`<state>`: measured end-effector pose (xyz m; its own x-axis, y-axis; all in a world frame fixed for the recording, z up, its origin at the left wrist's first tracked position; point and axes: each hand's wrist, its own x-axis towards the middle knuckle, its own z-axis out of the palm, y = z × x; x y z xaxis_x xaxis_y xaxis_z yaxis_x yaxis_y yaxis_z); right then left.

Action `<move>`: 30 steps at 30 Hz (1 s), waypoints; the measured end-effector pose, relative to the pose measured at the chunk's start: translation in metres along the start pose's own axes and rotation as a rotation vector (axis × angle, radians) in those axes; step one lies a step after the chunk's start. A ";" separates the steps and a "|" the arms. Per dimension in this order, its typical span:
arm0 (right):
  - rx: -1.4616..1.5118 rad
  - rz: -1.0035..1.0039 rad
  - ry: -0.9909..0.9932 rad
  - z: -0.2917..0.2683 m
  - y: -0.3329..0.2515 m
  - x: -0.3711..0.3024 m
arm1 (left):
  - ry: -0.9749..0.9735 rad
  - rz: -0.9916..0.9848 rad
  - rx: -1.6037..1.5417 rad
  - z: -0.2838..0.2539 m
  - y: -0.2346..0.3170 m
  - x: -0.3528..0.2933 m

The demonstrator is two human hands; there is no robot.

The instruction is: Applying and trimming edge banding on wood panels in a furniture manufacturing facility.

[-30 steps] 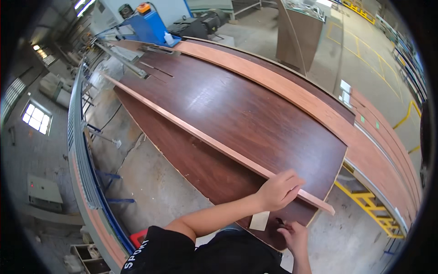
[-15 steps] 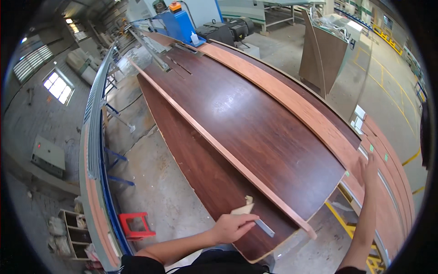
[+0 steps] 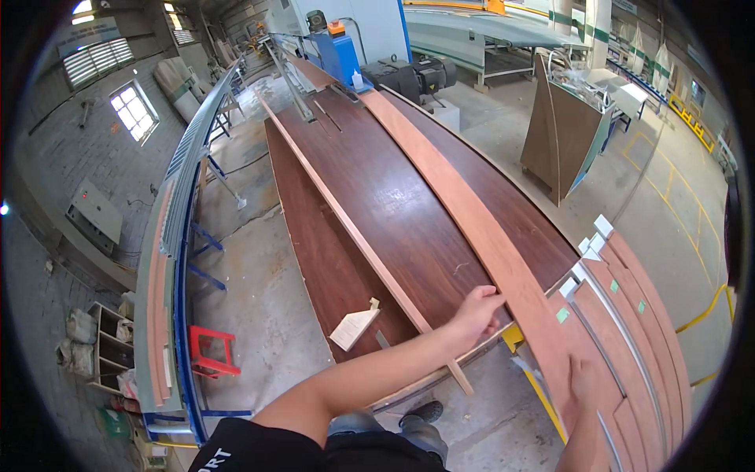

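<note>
A long reddish-brown wooden board [image 3: 472, 204] lies lengthwise over a dark brown panel [image 3: 393, 181], its near end reaching past the panel toward me. My left hand [image 3: 476, 316] is at the board's left edge, fingers curled in against it. On the opposite edge, closer to me, my right hand [image 3: 580, 381] grips the board. To the left, a narrow wooden strip [image 3: 358, 228] runs the length of the panel. A pale notched wooden block [image 3: 355, 326] lies on the dark surface left of my left forearm, beside a metal strip [image 3: 382, 338] partly hidden by that arm.
Several reddish boards [image 3: 629, 322] lie at the right. A blue-framed rack [image 3: 185, 275] runs along the left, with a red stool [image 3: 212, 351] beside it. Blue machinery [image 3: 336, 59] and black motors [image 3: 393, 75] stand at the far end. A brown panelled bin [image 3: 554, 134] stands back right.
My left hand has left the block and metal strip and reached right to the long board. That board has shifted left over the panel, with my right hand now lower along it. The view has turned.
</note>
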<state>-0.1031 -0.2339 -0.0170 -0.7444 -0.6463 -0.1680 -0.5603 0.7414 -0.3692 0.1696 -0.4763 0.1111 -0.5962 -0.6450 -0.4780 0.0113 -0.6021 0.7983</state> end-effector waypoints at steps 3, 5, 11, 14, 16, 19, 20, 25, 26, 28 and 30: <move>0.013 0.050 -0.142 -0.033 0.066 -0.059 | -0.005 -0.112 -0.016 0.033 -0.060 -0.002; -0.045 -0.140 0.283 -0.018 0.180 -0.114 | 0.045 -0.190 0.073 0.067 -0.109 -0.019; 0.091 0.005 -0.167 -0.145 0.167 -0.212 | 0.069 -0.256 -0.045 0.066 -0.220 0.016; -0.029 0.071 -0.497 -0.147 0.220 -0.251 | -0.093 -0.295 -0.280 0.100 -0.223 0.006; -0.366 0.010 0.041 -0.119 0.242 -0.287 | -0.060 -0.287 -0.393 0.106 -0.221 -0.017; -0.357 0.234 -0.097 -0.128 0.239 -0.297 | -0.081 -0.329 -0.389 0.096 -0.231 -0.035; -0.354 0.234 -0.147 -0.124 0.252 -0.302 | -0.078 -0.316 -0.457 0.095 -0.238 -0.043; -0.236 0.153 0.032 -0.107 0.268 -0.306 | 0.005 -0.257 -0.561 0.091 -0.231 -0.067; -0.223 0.100 0.127 -0.105 0.251 -0.299 | 0.048 -0.230 -0.571 0.086 -0.228 -0.062; -0.222 0.049 0.192 -0.107 0.230 -0.276 | 0.085 -0.203 -0.587 0.079 -0.218 -0.053; -0.449 -0.071 0.143 -0.109 0.231 -0.256 | 0.091 -0.084 -0.589 0.074 -0.207 -0.047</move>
<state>-0.0819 0.1226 0.0407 -0.7234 -0.6902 -0.0177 -0.6898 0.7214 0.0611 0.1356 -0.2865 -0.0043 -0.5434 -0.6063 -0.5806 0.4255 -0.7951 0.4321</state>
